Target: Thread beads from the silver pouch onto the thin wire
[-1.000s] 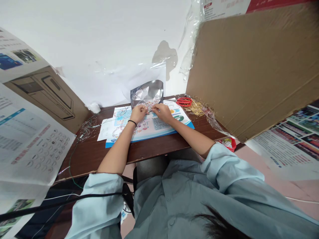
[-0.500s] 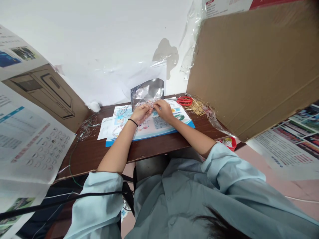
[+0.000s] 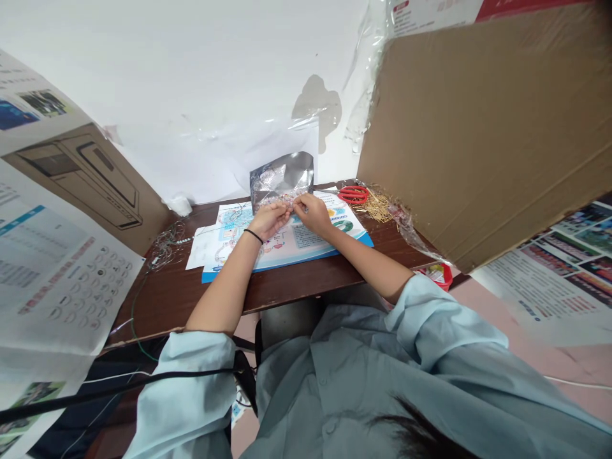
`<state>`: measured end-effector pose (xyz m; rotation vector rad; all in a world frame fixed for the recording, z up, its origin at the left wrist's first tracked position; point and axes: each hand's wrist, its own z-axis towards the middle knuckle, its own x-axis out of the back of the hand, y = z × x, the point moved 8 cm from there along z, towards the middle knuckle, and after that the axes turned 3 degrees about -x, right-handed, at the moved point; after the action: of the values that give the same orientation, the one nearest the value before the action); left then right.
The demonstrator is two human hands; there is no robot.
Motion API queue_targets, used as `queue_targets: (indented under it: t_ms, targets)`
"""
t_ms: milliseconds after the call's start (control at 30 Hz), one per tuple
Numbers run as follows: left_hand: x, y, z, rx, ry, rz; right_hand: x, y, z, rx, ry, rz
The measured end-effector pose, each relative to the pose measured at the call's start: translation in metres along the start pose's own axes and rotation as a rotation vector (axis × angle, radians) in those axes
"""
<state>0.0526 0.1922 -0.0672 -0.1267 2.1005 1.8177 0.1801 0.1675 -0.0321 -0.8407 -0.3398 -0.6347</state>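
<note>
My left hand (image 3: 271,220), with a black band at the wrist, is turned partly palm up over the printed sheet (image 3: 306,245). Its thumb and fingertips are pinched together. Right beside it, my right hand (image 3: 310,212) also pinches, its fingertips meeting those of the left. Whatever sits between the fingertips is too small to make out. Just behind both hands, an opened silvery bag (image 3: 301,169) leans against the wall with small pale and pinkish beads (image 3: 282,199) at its mouth.
Red-handled scissors (image 3: 352,194) lie right of the bag, beside a heap of thin golden sticks (image 3: 381,205). Tangled clear thread (image 3: 165,248) lies at the table's left. Cardboard panels (image 3: 478,127) stand on both sides. A red container (image 3: 442,275) is below the right edge.
Both hands stay at nearly the same spot, fingertips still together. The whole view has shifted very slightly.
</note>
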Motion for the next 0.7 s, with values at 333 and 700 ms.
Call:
queue_targets:
  t_ms: [333,700]
  targets:
    - [0.0000,-0.0007,0.0003,0.008,-0.011,-0.023,0.0013,0.0030,0.0004,0.026,0.057,0.002]
    - [-0.0038,0.0032,-0.0035,-0.009,-0.044,-0.017,0.0012,0.0035,0.0001,0.030,0.072,0.028]
